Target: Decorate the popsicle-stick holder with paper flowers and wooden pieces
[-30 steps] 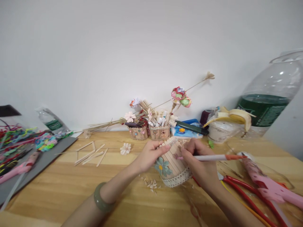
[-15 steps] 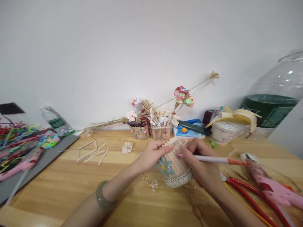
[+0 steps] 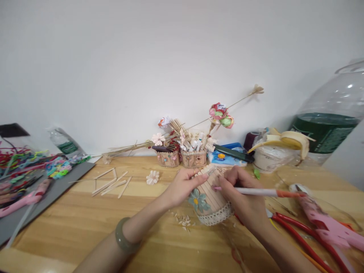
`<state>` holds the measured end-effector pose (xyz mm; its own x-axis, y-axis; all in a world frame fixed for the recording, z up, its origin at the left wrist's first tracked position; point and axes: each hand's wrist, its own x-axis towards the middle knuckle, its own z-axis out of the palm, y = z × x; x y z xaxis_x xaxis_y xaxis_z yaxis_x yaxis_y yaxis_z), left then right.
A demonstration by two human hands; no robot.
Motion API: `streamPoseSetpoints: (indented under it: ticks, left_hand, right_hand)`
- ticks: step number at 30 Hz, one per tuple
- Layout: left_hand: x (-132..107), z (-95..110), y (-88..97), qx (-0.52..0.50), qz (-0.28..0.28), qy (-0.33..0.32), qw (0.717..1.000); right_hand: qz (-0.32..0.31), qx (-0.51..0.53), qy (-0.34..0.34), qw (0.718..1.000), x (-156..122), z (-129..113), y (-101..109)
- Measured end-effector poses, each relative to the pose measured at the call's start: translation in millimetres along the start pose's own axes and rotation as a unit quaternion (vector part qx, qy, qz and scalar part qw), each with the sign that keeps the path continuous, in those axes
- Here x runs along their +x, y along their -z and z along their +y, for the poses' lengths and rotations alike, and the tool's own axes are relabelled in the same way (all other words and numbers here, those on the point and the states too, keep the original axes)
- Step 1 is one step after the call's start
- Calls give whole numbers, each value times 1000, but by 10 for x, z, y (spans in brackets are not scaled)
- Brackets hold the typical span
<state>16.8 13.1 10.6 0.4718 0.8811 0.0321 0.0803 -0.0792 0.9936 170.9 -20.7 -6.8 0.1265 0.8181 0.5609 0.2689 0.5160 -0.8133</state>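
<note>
A pen holder made of wooden craft sticks is tilted in front of me, with a blue-green flower and a white lace band on it. My left hand grips its upper left edge, the thumb lying on the sticks. In my right hand is a marker with a white barrel and an orange end. Its pink tip touches or hovers just over the sticks; I cannot tell which. Wood chips lie on the table below.
Craft sticks and a pale flower lie to the left. Decorated pots with pens stand behind. At right are red-handled pliers, a pink glue gun, a banana peel on a tub, and a large bottle.
My right hand and the marker have shifted very slightly to the right. The left hand and the pen holder stay in place.
</note>
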Motion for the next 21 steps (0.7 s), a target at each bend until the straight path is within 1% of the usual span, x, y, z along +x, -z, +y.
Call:
streamPoseSetpoints:
  ticks: [6, 16, 21]
  left_hand:
    - [2, -5, 10, -1, 1, 10, 1000]
    - [4, -21, 12, 13, 1, 0, 1000]
    - [0, -22, 18, 16, 3, 6, 1000]
  right_hand:
    - [-4, -1, 4, 1000, 9, 1, -14]
    - [-13, -6, 6, 1000, -3, 20, 1]
    - [-14, -10, 6, 1000, -11, 23, 0]
